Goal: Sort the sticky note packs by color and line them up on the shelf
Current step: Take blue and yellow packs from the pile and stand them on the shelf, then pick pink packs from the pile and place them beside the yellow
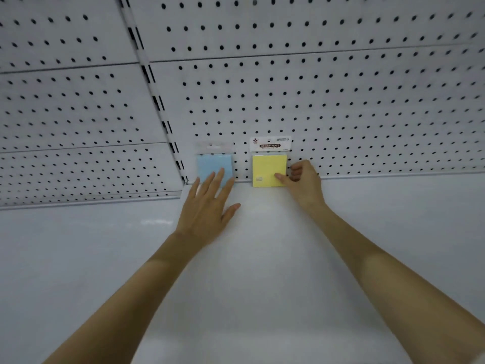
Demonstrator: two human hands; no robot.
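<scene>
Two sticky note packs stand upright against the pegboard at the back of the white shelf. The blue pack is on the left, the yellow pack with a "STICKY NOTE" header on the right, a small gap between them. My left hand is spread flat with its fingertips over the blue pack's lower part. My right hand pinches the yellow pack's lower right edge, thumb on its front, other fingers curled.
A white pegboard wall rises behind the shelf. A slotted vertical upright divides it from a second pegboard panel on the left. The shelf surface stretches wide to both sides of the packs.
</scene>
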